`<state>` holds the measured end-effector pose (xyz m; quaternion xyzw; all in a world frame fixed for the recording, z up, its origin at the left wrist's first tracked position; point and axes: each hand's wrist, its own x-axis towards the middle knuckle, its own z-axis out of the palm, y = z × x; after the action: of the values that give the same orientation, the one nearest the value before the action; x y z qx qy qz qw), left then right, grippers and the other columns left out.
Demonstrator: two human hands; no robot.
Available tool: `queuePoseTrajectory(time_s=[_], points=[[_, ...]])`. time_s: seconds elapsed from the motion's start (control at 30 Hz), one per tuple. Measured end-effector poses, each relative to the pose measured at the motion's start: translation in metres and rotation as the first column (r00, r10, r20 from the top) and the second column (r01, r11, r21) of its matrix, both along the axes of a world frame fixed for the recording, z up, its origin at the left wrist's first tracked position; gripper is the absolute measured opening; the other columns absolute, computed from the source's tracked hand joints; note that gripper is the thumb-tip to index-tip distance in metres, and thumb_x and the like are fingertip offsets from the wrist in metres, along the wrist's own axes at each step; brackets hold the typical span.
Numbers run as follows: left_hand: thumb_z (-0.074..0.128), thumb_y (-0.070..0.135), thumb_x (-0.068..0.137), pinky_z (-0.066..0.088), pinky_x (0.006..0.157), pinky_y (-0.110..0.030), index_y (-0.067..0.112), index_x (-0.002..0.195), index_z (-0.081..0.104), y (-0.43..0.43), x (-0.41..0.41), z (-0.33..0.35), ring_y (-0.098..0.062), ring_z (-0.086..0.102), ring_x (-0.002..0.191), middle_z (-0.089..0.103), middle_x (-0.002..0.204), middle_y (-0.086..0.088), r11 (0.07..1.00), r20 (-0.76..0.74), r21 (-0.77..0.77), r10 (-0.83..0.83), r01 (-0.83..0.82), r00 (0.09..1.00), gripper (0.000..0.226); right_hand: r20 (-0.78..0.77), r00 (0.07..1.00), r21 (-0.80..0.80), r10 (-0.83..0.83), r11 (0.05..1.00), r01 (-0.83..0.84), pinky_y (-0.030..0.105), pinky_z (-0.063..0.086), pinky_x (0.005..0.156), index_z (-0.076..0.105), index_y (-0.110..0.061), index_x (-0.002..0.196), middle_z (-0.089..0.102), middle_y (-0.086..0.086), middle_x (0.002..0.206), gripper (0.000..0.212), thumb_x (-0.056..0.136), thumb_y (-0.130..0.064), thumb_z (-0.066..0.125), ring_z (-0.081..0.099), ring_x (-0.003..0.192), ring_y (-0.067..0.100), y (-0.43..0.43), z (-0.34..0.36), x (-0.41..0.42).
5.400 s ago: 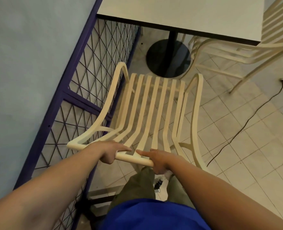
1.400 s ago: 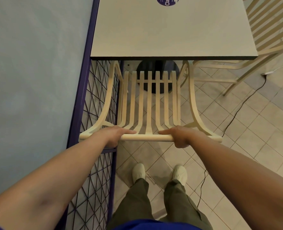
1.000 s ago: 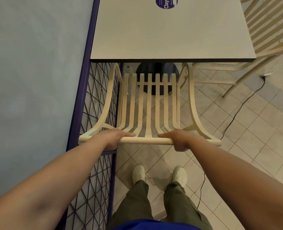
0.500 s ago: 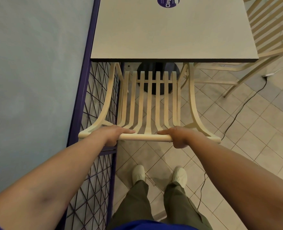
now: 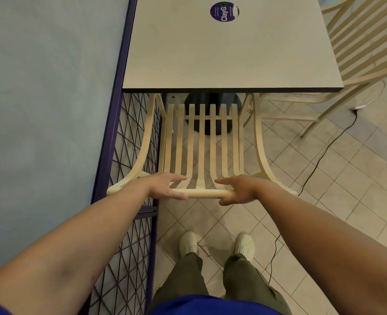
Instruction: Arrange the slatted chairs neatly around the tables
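Loosely, left hand [image 5: 165, 186], right hand [image 5: 236, 189], straight-fingered on chair rail [image 5: 205, 193]

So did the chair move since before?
Yes. The slatted chair went forward: its front, once short of the table edge, now sits tucked under it.

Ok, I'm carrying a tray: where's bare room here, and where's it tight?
Bare: the tabletop, from its near edge to the purple sticker; the floor tiles between the slatted chair and the black cable. Tight: the chair's left arm lies close beside the mesh fence; a second chair crowds the table's right side.
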<state>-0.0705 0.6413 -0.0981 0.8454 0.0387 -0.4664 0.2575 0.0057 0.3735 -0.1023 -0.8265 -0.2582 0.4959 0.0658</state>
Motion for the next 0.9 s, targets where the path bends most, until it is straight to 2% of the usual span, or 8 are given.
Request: queuePoseTrajectory(time_s=[0.1, 0.2, 0.33, 0.53, 0.7, 0.8, 0.9], points=[[0.056, 0.071, 0.086, 0.029, 0.117, -0.049, 0.038, 0.155, 0.032, 0.001, 0.008, 0.004, -0.024, 0.033, 0.146, 0.032, 0.162, 0.003, 0.998, 0.026, -0.044, 0.055, -0.054, 0.998, 0.081, -0.001, 0.999, 0.024, -0.043, 0.999, 0.043, 0.046, 0.026, 0.115, 0.025, -0.034, 0.155, 0.032, 0.000, 0.159, 0.081, 0.087, -0.067, 0.055, 0.032, 0.143, 0.026, 0.002, 0.007, 0.007], [0.055, 0.067, 0.090, 0.031, 0.116, -0.047, 0.034, 0.154, 0.036, 0.001, 0.017, 0.007, -0.023, 0.036, 0.144, 0.035, 0.160, 0.001, 0.994, 0.060, -0.042, 0.103, -0.100, 0.993, 0.074, 0.025, 0.998, 0.048, -0.057, 0.997, 0.055, 0.045, 0.023, 0.116, 0.027, -0.032, 0.154, 0.032, 0.001, 0.159, 0.075, 0.091, -0.068, 0.045, 0.029, 0.145, 0.024, 0.005, 0.010, 0.019], [0.056, 0.065, 0.090, 0.034, 0.114, -0.045, 0.033, 0.153, 0.039, -0.007, 0.028, 0.008, -0.023, 0.039, 0.142, 0.038, 0.159, 0.000, 0.988, 0.069, -0.023, 0.154, -0.152, 0.986, 0.072, 0.047, 0.998, 0.063, -0.043, 0.997, 0.041, 0.045, 0.023, 0.116, 0.028, -0.029, 0.154, 0.033, 0.001, 0.159, 0.072, 0.094, -0.064, 0.044, 0.029, 0.145, 0.024, 0.005, 0.005, 0.043], [0.057, 0.065, 0.090, 0.037, 0.111, -0.047, 0.036, 0.152, 0.038, -0.041, 0.044, 0.003, -0.023, 0.041, 0.141, 0.038, 0.159, 0.000, 0.943, 0.067, 0.014, 0.331, -0.332, 0.941, 0.071, 0.099, 0.989, 0.080, 0.111, 0.990, -0.119, 0.046, 0.026, 0.115, 0.032, -0.030, 0.152, 0.037, 0.001, 0.156, 0.068, 0.094, -0.062, 0.047, 0.032, 0.144, 0.024, -0.007, -0.011, 0.101], [0.057, 0.063, 0.091, 0.035, 0.114, -0.047, 0.033, 0.152, 0.040, -0.098, 0.054, 0.006, -0.022, 0.040, 0.142, 0.040, 0.158, 0.001, 0.836, 0.089, 0.046, 0.542, -0.547, 0.836, 0.070, 0.117, 0.943, 0.130, 0.310, 0.937, -0.324, 0.048, 0.026, 0.116, 0.032, -0.032, 0.152, 0.035, 0.001, 0.157, 0.068, 0.093, -0.064, 0.045, 0.030, 0.145, 0.026, -0.032, -0.002, 0.167], [0.056, 0.073, 0.085, 0.035, 0.115, -0.046, 0.033, 0.150, 0.043, -0.141, 0.052, 0.018, -0.019, 0.041, 0.141, 0.039, 0.158, 0.006, 0.764, 0.119, 0.018, 0.639, -0.645, 0.760, 0.078, 0.133, 0.891, 0.132, 0.434, 0.883, -0.450, 0.050, 0.026, 0.117, 0.032, -0.031, 0.152, 0.035, 0.001, 0.157, 0.071, 0.092, -0.068, 0.043, 0.029, 0.145, 0.026, -0.049, 0.020, 0.199], [0.058, 0.071, 0.085, 0.033, 0.116, -0.044, 0.035, 0.150, 0.044, -0.179, 0.047, 0.035, -0.020, 0.039, 0.142, 0.039, 0.159, 0.004, 0.680, 0.147, 0.019, 0.724, -0.733, 0.675, 0.075, 0.138, 0.841, 0.134, 0.523, 0.831, -0.539, 0.049, 0.027, 0.117, 0.033, -0.028, 0.151, 0.037, 0.002, 0.156, 0.066, 0.095, -0.060, 0.046, 0.032, 0.144, 0.026, -0.054, 0.048, 0.219]])
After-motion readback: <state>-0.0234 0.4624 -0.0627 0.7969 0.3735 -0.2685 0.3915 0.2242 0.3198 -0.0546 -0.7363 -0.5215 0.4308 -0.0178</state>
